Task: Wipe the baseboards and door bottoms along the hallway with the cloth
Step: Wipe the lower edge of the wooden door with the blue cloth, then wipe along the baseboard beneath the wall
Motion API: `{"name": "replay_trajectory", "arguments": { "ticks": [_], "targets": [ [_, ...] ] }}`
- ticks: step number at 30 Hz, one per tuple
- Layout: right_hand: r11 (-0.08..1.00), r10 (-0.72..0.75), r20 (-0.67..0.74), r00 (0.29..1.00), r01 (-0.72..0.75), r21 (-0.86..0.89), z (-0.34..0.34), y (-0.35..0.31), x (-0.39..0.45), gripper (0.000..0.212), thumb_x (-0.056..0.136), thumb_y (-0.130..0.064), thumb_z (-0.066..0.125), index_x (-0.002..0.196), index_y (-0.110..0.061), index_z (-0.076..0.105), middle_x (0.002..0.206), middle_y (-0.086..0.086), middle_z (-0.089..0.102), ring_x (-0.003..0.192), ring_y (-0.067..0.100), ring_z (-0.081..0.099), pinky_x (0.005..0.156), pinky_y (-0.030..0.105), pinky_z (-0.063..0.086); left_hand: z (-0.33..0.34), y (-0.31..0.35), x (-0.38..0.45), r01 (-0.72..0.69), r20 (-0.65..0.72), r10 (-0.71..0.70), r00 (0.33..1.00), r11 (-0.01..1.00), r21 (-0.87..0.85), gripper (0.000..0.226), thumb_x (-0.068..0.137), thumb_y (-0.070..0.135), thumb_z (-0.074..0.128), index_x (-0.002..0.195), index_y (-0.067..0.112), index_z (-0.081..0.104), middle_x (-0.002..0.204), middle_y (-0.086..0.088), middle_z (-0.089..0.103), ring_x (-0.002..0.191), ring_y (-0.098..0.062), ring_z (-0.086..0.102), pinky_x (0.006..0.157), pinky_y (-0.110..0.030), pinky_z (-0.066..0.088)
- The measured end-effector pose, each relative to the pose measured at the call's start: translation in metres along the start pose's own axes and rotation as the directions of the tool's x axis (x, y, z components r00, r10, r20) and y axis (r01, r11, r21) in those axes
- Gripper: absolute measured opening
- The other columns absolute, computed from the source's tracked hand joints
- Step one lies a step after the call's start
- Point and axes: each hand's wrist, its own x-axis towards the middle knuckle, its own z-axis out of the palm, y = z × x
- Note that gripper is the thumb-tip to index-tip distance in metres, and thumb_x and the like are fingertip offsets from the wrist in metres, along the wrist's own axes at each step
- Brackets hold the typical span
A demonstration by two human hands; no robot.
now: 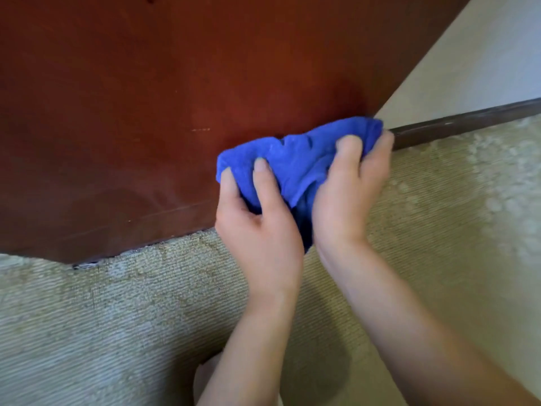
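Both hands, the left hand [257, 227] and right hand [351, 186], gripped the bunched cloth [295, 159] against the door [146, 112] bottom, apparently mid-wipe, with the baseboard [468, 121] just right of them likely next.

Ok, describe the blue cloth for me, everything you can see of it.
The blue cloth is a bright, fuzzy fabric that looks like microfibre, bunched into a crumpled wad with deep folds. It sits low against the reddish-brown door, near the door's right edge, where the dark baseboard begins. The left hand grips its left end, fingers curled over the front; the right hand grips its right end. A darker fold hangs down between the hands, above the carpet.
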Motion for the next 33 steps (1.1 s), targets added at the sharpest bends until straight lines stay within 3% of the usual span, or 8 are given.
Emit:
{"name": "replay_trajectory", "arguments": {
  "ticks": [3,7,13,17,21,24,27,33],
  "targets": [
    [0.944,0.28,0.139,0.95,-0.245,-0.223,0.003,0.056,-0.021,0.01,0.093,-0.004,0.041,0.1,-0.011,0.04,0.08,-0.007,0.051,0.081,0.004,0.056,0.081,0.015,0.041,-0.018,-0.059,-0.006,0.495,-0.036,-0.498,0.867,0.866,-0.067,0.018,0.097,0.02,0.053,0.081,0.017,0.061,0.082,0.003,0.065,0.085,-0.013,0.06,0.091,-0.042,0.051],
    [0.72,0.693,0.381,0.612,-0.562,-0.407,-0.01,0.103,-0.031,0.012,0.09,-0.01,0.048,0.09,-0.021,0.053,0.103,0.012,0.063,0.097,0.03,0.064,0.096,0.047,0.051,-0.048,-0.083,-0.006,0.774,-0.096,-0.792,0.603,0.61,-0.168,0.011,0.097,0.012,0.052,0.091,0.014,0.062,0.101,-0.008,0.068,0.1,-0.026,0.063,0.095,-0.039,0.048],
    [0.615,0.758,0.476,0.447,-0.732,-0.292,-0.032,0.048,-0.018,0.027,0.093,0.0,0.05,0.117,-0.001,0.061,0.115,0.022,0.068,0.099,0.034,0.067,0.089,0.044,0.053,-0.046,-0.043,0.012,0.533,-0.253,-0.569,0.782,0.822,-0.203,0.017,0.088,0.012,0.059,0.072,0.017,0.063,0.075,0.002,0.064,0.078,-0.017,0.059,0.08,-0.034,0.049],
    [0.633,0.72,0.607,0.336,-0.678,-0.375,-0.014,-0.004,-0.018,0.031,0.095,0.001,0.047,0.123,0.003,0.058,0.122,0.024,0.065,0.114,0.036,0.063,0.096,0.045,0.051,-0.046,-0.014,0.046,0.464,-0.408,-0.541,0.736,0.841,-0.279,0.015,0.085,0.015,0.057,0.071,0.02,0.053,0.074,0.003,0.06,0.073,-0.019,0.06,0.075,-0.033,0.051],
    [0.659,0.751,0.441,0.492,-0.596,-0.458,-0.008,-0.019,-0.025,0.033,0.084,-0.007,0.05,0.116,-0.006,0.058,0.115,0.018,0.067,0.101,0.032,0.066,0.089,0.044,0.055,-0.03,0.017,0.032,0.484,-0.395,-0.583,0.71,0.811,-0.327,0.025,0.089,0.021,0.058,0.11,0.007,0.06,0.105,-0.002,0.063,0.097,-0.021,0.062,0.092,-0.028,0.047],
    [0.63,0.775,0.29,0.561,-0.712,-0.309,-0.041,-0.026,-0.017,0.027,0.088,-0.009,0.049,0.113,-0.007,0.061,0.102,0.014,0.068,0.082,0.027,0.066,0.07,0.033,0.052,-0.011,0.032,0.005,0.602,-0.149,-0.683,0.716,0.71,-0.364,0.033,0.091,0.02,0.059,0.122,0.009,0.059,0.125,-0.006,0.062,0.115,-0.023,0.059,0.104,-0.034,0.044],
    [0.652,0.757,0.231,0.611,-0.722,-0.229,-0.074,-0.011,0.009,0.028,0.087,-0.01,0.053,0.114,-0.007,0.063,0.098,0.016,0.069,0.079,0.028,0.066,0.063,0.03,0.053,0.002,0.034,-0.013,0.709,0.129,-0.725,0.677,0.593,-0.382,0.005,0.091,0.014,0.06,0.092,0.014,0.064,0.1,-0.007,0.067,0.093,-0.023,0.062,0.087,-0.038,0.052],
    [0.587,0.804,0.277,0.526,-0.777,-0.228,-0.083,0.077,0.021,0.057,0.06,-0.025,0.069,0.114,-0.01,0.066,0.105,0.014,0.074,0.094,0.033,0.072,0.089,0.054,0.054,0.0,-0.002,-0.05,0.714,0.095,-0.715,0.692,0.659,-0.237,0.008,0.084,0.011,0.07,0.089,0.015,0.064,0.09,-0.009,0.071,0.081,-0.024,0.067,0.084,-0.042,0.056]
  ]
}}
